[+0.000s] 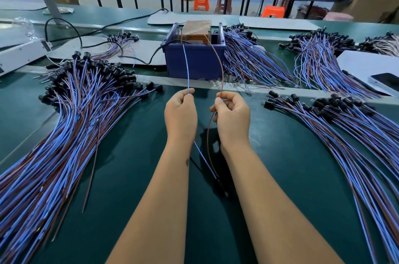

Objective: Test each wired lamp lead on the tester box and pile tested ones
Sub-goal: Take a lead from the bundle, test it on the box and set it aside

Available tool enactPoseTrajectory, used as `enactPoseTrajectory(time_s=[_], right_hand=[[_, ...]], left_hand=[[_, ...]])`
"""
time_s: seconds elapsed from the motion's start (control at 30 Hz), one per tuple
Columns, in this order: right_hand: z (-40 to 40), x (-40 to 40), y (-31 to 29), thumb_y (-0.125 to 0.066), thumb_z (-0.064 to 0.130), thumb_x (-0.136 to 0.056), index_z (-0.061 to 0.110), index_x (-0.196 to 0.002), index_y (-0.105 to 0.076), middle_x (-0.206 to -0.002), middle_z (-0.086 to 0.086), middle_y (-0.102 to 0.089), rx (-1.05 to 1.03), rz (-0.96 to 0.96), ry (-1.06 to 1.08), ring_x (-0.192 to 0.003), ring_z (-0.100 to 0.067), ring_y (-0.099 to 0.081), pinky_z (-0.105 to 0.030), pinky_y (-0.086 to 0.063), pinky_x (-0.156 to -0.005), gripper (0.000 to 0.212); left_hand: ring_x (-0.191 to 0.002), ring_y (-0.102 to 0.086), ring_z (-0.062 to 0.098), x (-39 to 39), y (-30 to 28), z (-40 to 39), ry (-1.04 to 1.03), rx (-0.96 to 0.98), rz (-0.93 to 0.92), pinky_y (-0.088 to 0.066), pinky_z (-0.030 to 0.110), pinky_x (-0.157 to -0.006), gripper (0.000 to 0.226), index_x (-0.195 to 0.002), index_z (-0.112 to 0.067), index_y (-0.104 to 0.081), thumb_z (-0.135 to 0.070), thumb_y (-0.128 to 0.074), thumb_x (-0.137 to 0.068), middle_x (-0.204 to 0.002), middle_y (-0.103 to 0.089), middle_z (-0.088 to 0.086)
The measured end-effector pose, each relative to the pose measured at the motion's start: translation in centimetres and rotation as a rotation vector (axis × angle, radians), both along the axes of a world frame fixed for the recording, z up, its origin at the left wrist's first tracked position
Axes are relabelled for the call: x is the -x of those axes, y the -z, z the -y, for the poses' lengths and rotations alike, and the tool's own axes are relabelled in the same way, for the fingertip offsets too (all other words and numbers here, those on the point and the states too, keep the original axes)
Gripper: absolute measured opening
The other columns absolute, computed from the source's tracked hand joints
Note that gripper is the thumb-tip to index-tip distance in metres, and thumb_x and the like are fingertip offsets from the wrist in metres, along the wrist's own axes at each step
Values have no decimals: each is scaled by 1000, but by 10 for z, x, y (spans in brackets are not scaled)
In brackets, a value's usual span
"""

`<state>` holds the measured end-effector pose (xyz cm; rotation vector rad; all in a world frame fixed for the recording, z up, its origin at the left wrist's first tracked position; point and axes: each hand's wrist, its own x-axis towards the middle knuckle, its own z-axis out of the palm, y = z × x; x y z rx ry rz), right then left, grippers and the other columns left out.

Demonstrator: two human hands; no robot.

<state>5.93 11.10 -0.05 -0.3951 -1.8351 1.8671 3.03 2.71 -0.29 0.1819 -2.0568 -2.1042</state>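
One lead is held up in front of the tester box (195,56), which sits at the middle of the green table (133,177). The blue wire (187,69) is pinched between thumb and forefinger of the left hand (181,114), the other fingers curled; the brown wire (220,69) is pinched the same way by the right hand (232,116). Both wires rise from the hands to the top of the box, where their ends seem to be set against two upright pins; whether contact is made cannot be told. The lead's lower part runs back between the forearms, and its lamp end is lost in shadow there.

For a sound test, the two bared ends should be kept apart, one to each pin, and pressed steadily, with the grip kept close enough to the tips that the thin wires do not bow away. The lamp end should be kept in sight, so a glow is not missed. A large heap (71,125) lies on the left and another (336,125) on the right; which one holds the tested leads cannot be told.
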Motion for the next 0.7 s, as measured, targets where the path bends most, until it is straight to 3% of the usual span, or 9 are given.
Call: enactPoseTrajectory(time_s=[0.27,0.47,0.7], right_hand=[[-1,1,1,-54,8,-96,17,-91,-58,-66,1,-64,15,17,2,-57,-8,-53,-25,-47,-60,11],[-1,1,1,-52,6,-97,17,-90,-56,-69,-2,-62,18,19,-19,-48,-3,-52,-14,-44,-49,14],[-2,0,0,-52,6,-97,16,-92,-57,-71,-2,-63,14,31,-21,-51,-4,-53,-15,-45,-50,12]], left_hand=[[-46,-39,2,-1,-7,5,70,-39,-107,-35,12,-45,28,-112,-29,-64,-16,-41,-103,-55,-46,-8],[-40,-31,2,2,-5,7,25,-48,-41,-28,14,-39,23,-91,-22,-57,-11,-39,-98,-59,-41,-2],[-41,-34,2,3,-3,8,14,-25,-51,-30,13,-41,23,-91,-23,-57,-12,-39,-99,-59,-42,-3]])
